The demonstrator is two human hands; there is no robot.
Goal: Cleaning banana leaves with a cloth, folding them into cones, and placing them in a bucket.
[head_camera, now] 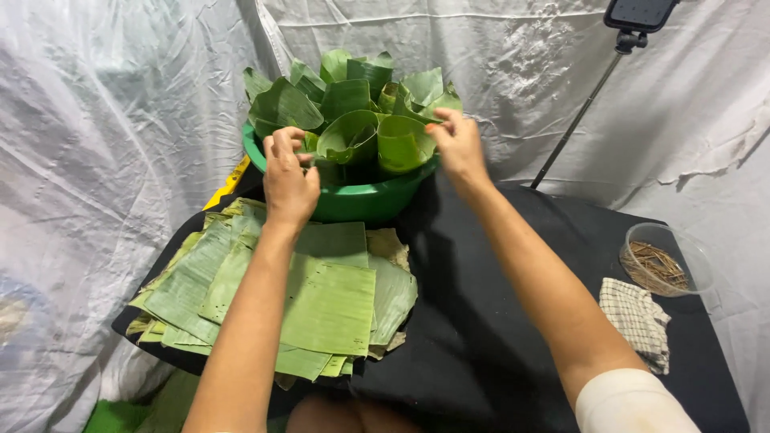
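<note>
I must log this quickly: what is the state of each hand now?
Left hand: fingers curled at the green basin rim, touching a leaf cup; a firm grip cannot be told.
Right hand: fingertips on another leaf cup.

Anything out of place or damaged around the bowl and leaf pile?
Nothing stands out. Both hands, left hand and right hand, are at the rolled leaf cones in the green bowl; the flat leaves lie stacked.

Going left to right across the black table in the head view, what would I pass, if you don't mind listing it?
Stack of flat leaves → green basin of leaf cones → checked cloth → clear tub of sticks.
</note>
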